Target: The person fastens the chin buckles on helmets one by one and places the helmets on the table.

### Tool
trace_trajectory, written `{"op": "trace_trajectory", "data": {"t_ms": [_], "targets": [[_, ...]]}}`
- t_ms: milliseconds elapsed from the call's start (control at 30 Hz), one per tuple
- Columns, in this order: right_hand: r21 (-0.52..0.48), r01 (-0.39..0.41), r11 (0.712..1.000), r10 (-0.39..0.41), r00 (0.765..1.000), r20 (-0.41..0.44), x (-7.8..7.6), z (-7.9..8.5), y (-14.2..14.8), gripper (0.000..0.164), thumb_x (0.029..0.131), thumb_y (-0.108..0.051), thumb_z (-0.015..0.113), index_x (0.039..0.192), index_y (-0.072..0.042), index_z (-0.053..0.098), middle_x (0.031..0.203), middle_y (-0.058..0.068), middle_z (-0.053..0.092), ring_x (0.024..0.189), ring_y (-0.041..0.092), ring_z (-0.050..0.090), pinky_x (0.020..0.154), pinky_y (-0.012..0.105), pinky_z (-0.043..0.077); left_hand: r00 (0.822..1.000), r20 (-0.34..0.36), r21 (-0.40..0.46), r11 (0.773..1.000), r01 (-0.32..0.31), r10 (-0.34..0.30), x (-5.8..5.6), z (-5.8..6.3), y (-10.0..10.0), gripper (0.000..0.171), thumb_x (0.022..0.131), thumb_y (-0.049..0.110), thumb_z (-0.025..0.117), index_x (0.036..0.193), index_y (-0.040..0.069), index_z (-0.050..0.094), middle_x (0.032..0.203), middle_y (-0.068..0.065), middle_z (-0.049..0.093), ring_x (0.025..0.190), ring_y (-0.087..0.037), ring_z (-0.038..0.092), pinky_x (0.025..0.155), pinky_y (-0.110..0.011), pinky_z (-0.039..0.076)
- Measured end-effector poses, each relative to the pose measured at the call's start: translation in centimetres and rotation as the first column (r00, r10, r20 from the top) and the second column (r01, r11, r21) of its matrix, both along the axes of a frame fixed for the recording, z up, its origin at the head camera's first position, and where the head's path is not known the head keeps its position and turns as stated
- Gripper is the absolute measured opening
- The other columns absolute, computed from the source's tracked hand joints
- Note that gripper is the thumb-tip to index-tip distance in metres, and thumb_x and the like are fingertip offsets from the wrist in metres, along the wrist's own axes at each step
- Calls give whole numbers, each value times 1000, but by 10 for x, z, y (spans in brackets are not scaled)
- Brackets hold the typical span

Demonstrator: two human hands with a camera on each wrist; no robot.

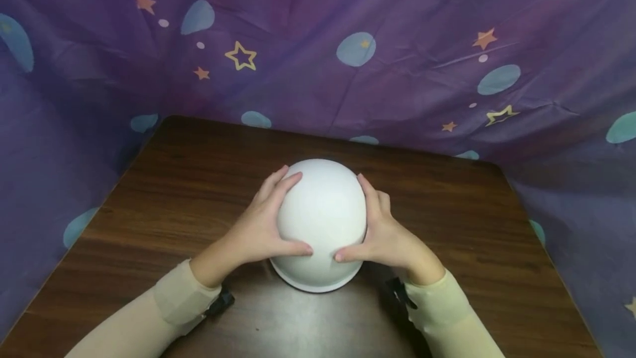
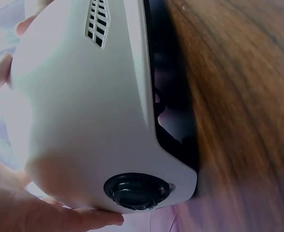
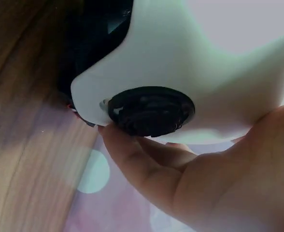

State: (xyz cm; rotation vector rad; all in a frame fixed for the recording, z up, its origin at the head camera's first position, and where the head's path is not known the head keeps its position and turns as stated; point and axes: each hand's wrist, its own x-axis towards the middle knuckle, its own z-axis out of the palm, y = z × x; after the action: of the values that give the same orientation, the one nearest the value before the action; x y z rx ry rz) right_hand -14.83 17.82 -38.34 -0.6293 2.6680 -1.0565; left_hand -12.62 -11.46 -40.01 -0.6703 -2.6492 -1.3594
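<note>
Your left hand (image 1: 258, 225) lies with its fingers spread over the left flank of the white dome-shaped helmet (image 1: 322, 220), thumb pressed along the near lower side; your right hand (image 1: 385, 233) mirrors it on the right flank, fingers curved up the shell and thumb tip set close to the left thumb. Both hands cup the shell rather than pinch it. The helmet sits crown up, rim down on the wooden table (image 1: 472, 225), near the table's middle, its long axis running away from you. The left wrist view shows a slotted vent (image 2: 98, 21) in the shell and a round black knob (image 2: 136, 191) just above your thumb; the right wrist view shows a matching black knob (image 3: 150, 110) touching your thumb. Behind the table hangs a purple star-printed cloth (image 1: 397, 32).
</note>
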Motion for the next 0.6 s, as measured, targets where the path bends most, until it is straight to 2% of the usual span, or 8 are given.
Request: {"op": "trace_trajectory", "data": {"t_ms": [133, 400, 600], "targets": [[-19, -24, 1000, 25, 1000, 19, -4, -3, 2, 154, 64, -43, 103, 171, -17, -5, 157, 32, 15, 139, 50, 35, 108, 71, 42, 1000, -12, -21, 1000, 1, -1, 0, -2, 0, 131, 63, 46, 103, 169, 25, 29, 176, -13, 14, 157, -46, 23, 113, -73, 35], [-30, -46, 998, 48, 997, 54, -11, -9, 5, 155, 64, -44, 102, 171, -17, -7, 158, 32, 14, 141, 51, 33, 110, 72, 38, 1000, -7, -22, 1000, 10, -10, -1, -6, -2, 130, 64, 46, 103, 169, 26, 29, 176, -13, 13, 157, -49, 18, 111, -77, 33], [-48, -75, 996, 79, 994, 78, -12, -13, 10, 148, 71, -40, 99, 171, -15, -7, 162, 32, 11, 145, 49, 27, 113, 73, 34, 999, 21, -19, 1000, 24, -23, -1, -10, -4, 127, 67, 47, 101, 169, 28, 27, 176, -16, 10, 157, -51, 17, 110, -79, 33]]}}
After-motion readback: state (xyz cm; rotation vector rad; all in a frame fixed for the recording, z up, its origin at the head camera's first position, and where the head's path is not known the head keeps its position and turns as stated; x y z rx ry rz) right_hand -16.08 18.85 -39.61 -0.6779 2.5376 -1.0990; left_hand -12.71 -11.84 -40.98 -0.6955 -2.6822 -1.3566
